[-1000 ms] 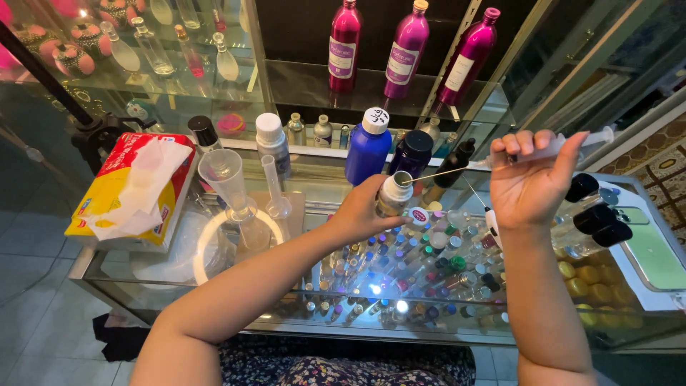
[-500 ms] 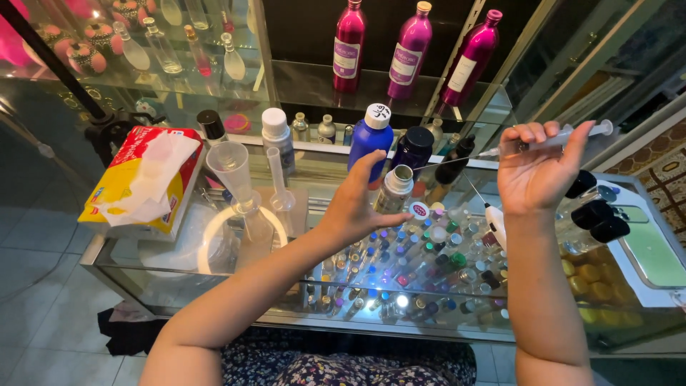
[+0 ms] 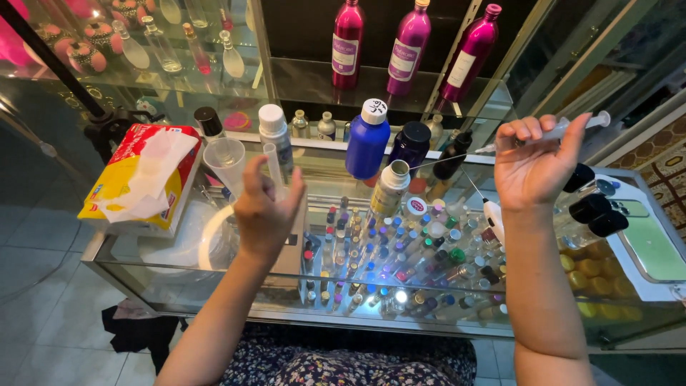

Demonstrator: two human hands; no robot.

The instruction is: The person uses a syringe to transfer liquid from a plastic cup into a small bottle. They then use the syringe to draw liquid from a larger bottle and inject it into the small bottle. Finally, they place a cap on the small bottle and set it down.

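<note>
Syringe [image 3: 550, 132] with its long needle lies level across the right hand [image 3: 532, 168], pinched under curled fingers so nothing drips. Left hand [image 3: 263, 207], fingers loosely spread and empty, hovers before the slim measuring cylinder [image 3: 273, 168]. Farther back, the silver bottle [image 3: 389, 189] stands uncapped near the needle tip.

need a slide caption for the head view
Right hand holds a syringe; left hand hovers open near a glass cylinder.

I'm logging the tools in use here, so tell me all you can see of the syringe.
The syringe is slim clear plastic with a long thin metal needle pointing left toward the open silver bottle. Its plunger sticks out to the right, partly drawn. The right hand grips its barrel, raised above the glass table, nearly level. Any contents cannot be made out.
</note>
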